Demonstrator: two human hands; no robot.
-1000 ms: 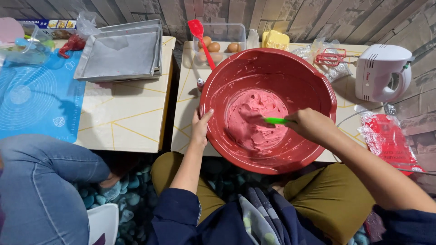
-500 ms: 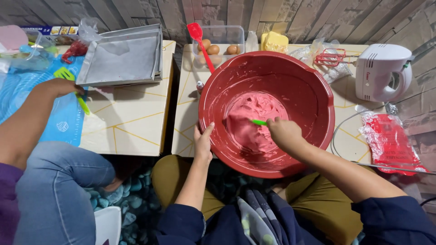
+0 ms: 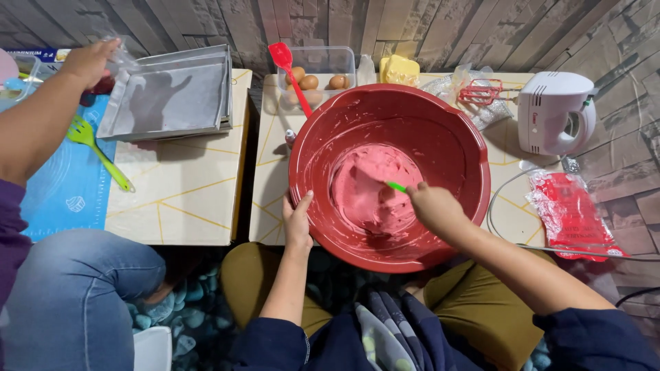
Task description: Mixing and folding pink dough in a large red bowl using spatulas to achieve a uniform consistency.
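A person seated at a low tabletop (image 3: pixel 206 213) works pink batter (image 3: pixel 368 189) in a large red mixing bowl (image 3: pixel 440 130). The right hand (image 3: pixel 434 208), inside the bowl at about 4 o'clock from the batter, has its grip closed around a green-handled utensil (image 3: pixel 395 186), whose working end is buried in the pink mass. The left hand (image 3: pixel 298 221) steadies the bowl at its 8 o'clock rim, thumb hooked over the edge and fingers closed under the outer wall. The batter lies in the bottom of the bowl, smears running up the sides.

At 12 o'clock from the bowl stands a clear tub of brown eggs (image 3: pixel 309 82), with a red spatula (image 3: pixel 289 65) leaning across it and a yellow block (image 3: pixel 400 69) just beside. A white hand mixer (image 3: pixel 553 113) rests at 2 o'clock, its red beaters (image 3: pixel 481 91) lying on clear plastic nearby. A red plastic packet (image 3: pixel 570 213) lies at 3 o'clock.

At 10 o'clock sit stacked grey baking trays (image 3: pixel 172 96). A second person's hand (image 3: pixel 89 60) reaches above a blue mat (image 3: pixel 62 192), where a green slotted spatula (image 3: pixel 96 151) lies.
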